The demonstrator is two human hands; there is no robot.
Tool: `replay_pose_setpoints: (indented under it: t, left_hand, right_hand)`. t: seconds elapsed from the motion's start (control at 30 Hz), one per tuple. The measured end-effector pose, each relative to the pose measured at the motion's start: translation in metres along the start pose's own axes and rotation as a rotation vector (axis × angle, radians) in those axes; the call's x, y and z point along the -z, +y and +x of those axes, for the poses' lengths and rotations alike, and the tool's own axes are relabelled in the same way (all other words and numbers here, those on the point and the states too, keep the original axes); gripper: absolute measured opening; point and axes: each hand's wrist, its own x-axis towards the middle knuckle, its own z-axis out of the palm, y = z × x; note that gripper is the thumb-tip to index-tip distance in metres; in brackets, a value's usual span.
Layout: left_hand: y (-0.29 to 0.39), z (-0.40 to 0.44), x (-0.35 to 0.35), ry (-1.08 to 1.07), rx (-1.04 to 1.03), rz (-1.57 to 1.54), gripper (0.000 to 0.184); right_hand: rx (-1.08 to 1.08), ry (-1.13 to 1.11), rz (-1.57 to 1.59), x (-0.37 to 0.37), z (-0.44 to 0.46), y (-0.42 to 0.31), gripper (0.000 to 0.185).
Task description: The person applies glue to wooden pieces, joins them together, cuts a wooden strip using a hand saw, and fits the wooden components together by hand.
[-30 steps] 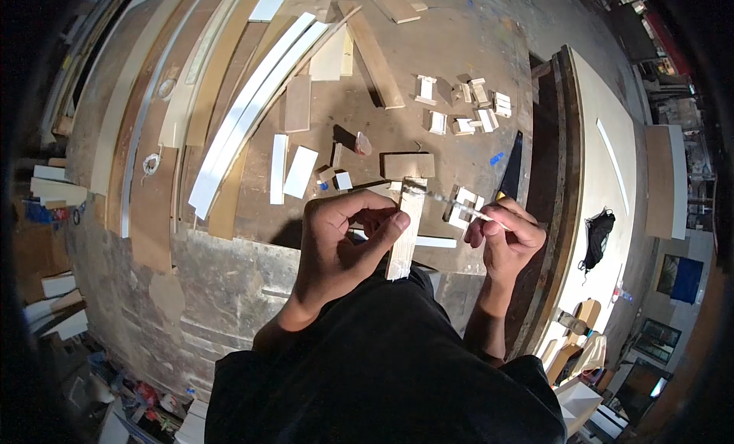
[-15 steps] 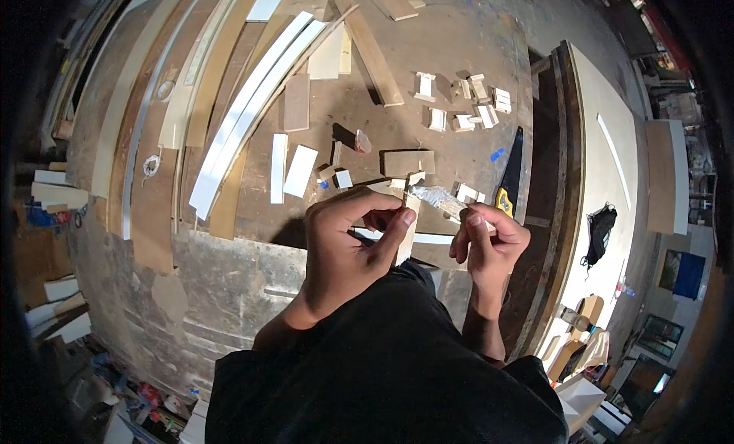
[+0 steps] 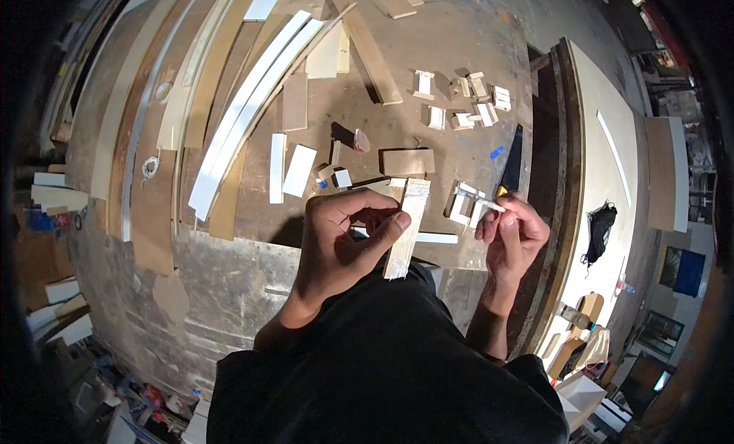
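- Pinched wooden strip (image 3: 405, 241) in closed grip of left hand (image 3: 348, 234), over near edge of counter (image 3: 451, 54).
- Held thin stick (image 3: 483, 201) in closed grip of right hand (image 3: 514, 231), apart from wooden strip.
- Noted saw (image 3: 515, 155) near right hand.

The wooden strip (image 3: 405, 234) is pale cream, smeared whitish at both ends, and the thin stick (image 3: 486, 201) is off-white. The tabletop (image 3: 451, 39) is dull brown, the surface (image 3: 229, 291) along its near edge mottled grey, the two long strips (image 3: 232, 126) bright white and the small blocks (image 3: 436, 117) creamy. The saw (image 3: 514, 159) shows black and yellow, the scrap (image 3: 497, 152) vivid blue, the shirt (image 3: 382, 352) plain black.
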Motion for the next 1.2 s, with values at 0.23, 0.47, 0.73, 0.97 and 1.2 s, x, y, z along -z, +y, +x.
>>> replay_pose_setpoints:
  t: [0.23, 0.47, 0.73, 0.97, 1.2]
  left_hand:
    - [0.006, 0.0, 0.003, -0.059, 0.064, -0.011, 0.015]
    - [0.005, 0.004, 0.009, -0.045, 0.227, -0.148, 0.012]
    - [0.007, 0.006, 0.007, -0.109, 0.184, -0.199, 0.01]
    - [0.007, 0.004, 0.007, -0.074, 0.246, -0.215, 0.01]
    - [0.005, 0.005, 0.009, -0.131, 0.227, -0.182, 0.011]
  right_hand:
    - [0.247, -0.096, -0.581, -0.002, 0.007, -0.017, 0.023]
    - [0.217, -0.139, -0.477, 0.025, 0.01, -0.013, 0.025]
    - [0.168, -0.182, -0.44, 0.009, 0.021, -0.018, 0.022]
    - [0.175, -0.258, -0.43, 0.017, 0.015, -0.014, 0.023]
    - [0.084, -0.32, -0.447, 0.004, 0.035, -0.026, 0.025]
